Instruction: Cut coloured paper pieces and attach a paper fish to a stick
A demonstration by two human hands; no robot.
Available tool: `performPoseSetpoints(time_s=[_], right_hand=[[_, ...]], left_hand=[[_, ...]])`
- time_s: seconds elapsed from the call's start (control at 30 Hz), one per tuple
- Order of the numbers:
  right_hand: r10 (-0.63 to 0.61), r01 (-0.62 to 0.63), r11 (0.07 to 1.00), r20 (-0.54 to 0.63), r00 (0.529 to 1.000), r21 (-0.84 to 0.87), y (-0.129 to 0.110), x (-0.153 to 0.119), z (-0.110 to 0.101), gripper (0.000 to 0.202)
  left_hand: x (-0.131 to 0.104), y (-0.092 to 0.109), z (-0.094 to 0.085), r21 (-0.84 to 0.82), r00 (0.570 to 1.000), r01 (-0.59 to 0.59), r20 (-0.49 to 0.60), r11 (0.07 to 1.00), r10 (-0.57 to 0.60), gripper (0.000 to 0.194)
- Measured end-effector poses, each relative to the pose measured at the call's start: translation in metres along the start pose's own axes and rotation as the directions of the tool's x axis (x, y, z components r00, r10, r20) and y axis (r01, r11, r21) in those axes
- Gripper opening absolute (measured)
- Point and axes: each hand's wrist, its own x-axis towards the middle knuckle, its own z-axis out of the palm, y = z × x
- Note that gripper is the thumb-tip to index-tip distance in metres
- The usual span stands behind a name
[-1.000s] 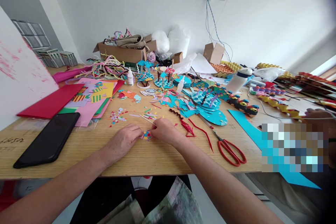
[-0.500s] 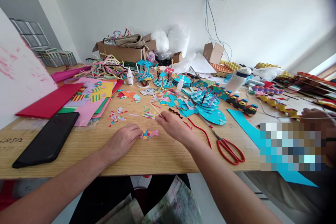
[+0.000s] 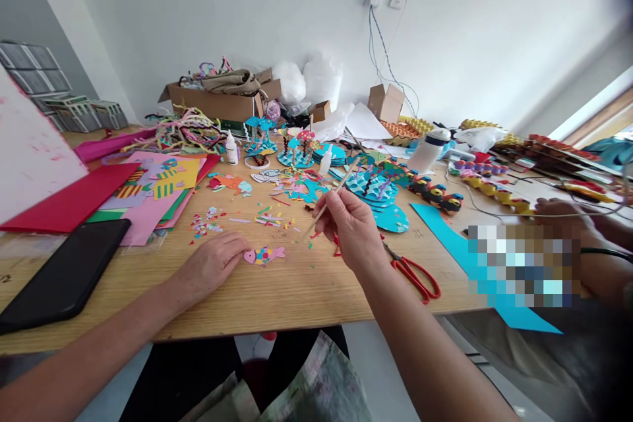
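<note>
A thin wooden stick [image 3: 324, 214] is pinched in my right hand [image 3: 349, 224], its lower tip pointing down toward the table. A pink paper fish [image 3: 264, 255] with colourful spots lies flat on the table. My left hand [image 3: 215, 264] rests at the fish's head end, fingers together, touching or nearly touching it; whether they grip its edge is not clear. Behind the fish are thin paper strips [image 3: 270, 219] and a heap of small paper scraps [image 3: 205, 223]. Red-handled scissors [image 3: 413, 273] lie right of my right wrist.
A black phone [image 3: 66, 273] and coloured paper sheets [image 3: 158, 208] lie at the left. Glue bottles [image 3: 231, 148], blue paper pieces [image 3: 390, 216] and a cardboard box [image 3: 212, 102] stand or lie farther back. Another person's hand [image 3: 566, 217] is at the right.
My right hand has lifted and turned, raising the stick off the scraps area. More of the fish's head shows beside my left hand. The whole view has shifted somewhat.
</note>
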Motion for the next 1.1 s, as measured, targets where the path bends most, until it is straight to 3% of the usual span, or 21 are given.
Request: performPoseSetpoints(time_s=[0.17, 0.27, 0.4, 0.53, 0.9, 1.1], right_hand=[[-0.056, 0.063, 0.995, 0.087, 0.995, -0.076, 0.014, -0.006, 0.021, 0.029], [-0.107, 0.138, 0.967, 0.15, 0.983, -0.213, 0.022, -0.007, 0.03, 0.023], [-0.186, 0.251, 0.891, 0.199, 0.962, -0.38, 0.024, -0.005, 0.034, 0.017], [-0.198, 0.281, 0.849, 0.223, 0.954, -0.448, 0.022, -0.004, 0.035, 0.016], [-0.144, 0.281, 0.823, 0.298, 0.944, -0.493, 0.027, -0.002, 0.038, 0.022], [-0.205, 0.33, 0.824, 0.302, 0.931, -0.46, 0.03, -0.001, 0.037, 0.025]], left_hand=[[-0.003, 0.002, 0.002, -0.035, 1.0, 0.019, 0.015, 0.999, -0.018, 0.019], [-0.003, 0.004, 0.005, -0.056, 1.0, 0.013, 0.027, 0.998, -0.012, 0.017], [-0.002, 0.005, 0.006, -0.054, 0.999, 0.011, 0.035, 0.998, -0.009, 0.016], [-0.002, 0.006, 0.005, -0.06, 0.998, 0.022, 0.052, 0.998, -0.018, 0.015], [-0.004, 0.004, 0.008, -0.063, 0.998, 0.027, 0.056, 0.998, -0.023, 0.016], [-0.003, 0.003, 0.008, -0.052, 0.998, 0.025, 0.067, 0.998, -0.022, 0.017]])
